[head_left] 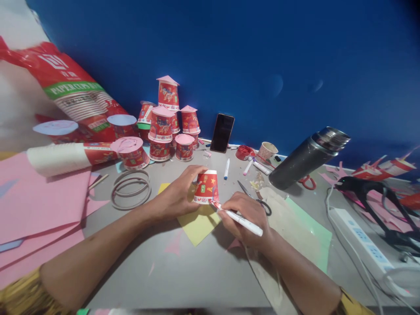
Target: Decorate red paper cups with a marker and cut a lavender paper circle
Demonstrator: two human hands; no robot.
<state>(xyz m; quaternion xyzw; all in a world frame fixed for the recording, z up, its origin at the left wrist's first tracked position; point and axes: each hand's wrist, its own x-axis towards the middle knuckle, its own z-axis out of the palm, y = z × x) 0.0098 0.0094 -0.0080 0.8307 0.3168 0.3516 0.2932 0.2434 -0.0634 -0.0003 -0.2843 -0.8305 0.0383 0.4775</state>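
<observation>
Left hand (175, 192): fingers (196, 169) parted wide, gripping the red paper cup (205, 187) top and bottom on its left side. Cup is mouth-down, at mid-counter (131, 271), above the yellow sheet (197, 232); can't tell if they touch. Right hand (247, 214): fingers closed in a pen grip on the white marker (244, 222), tip at the cup's lower right edge. Scissors (268, 209) just beside right hand, black phone (222, 133) behind cup.
</observation>
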